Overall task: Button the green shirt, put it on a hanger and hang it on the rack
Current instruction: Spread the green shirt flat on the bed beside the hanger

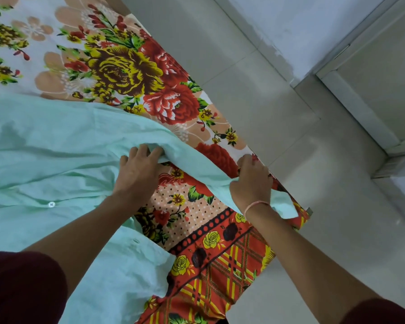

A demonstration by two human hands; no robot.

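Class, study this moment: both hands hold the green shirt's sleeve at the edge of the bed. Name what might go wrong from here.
1. The right hand pinches the sleeve end right at the bed's edge; if released, it may slide onto the floor.
2. The left hand bunches the green shirt, so the placket could wrinkle and misalign.
3. One white button shows; pulling the sleeve may shift it off line.

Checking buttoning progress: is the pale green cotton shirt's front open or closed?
Open, at least here: the pale green cotton shirt shows floral bedsheet between its front edges, and a white button lies unfastened.
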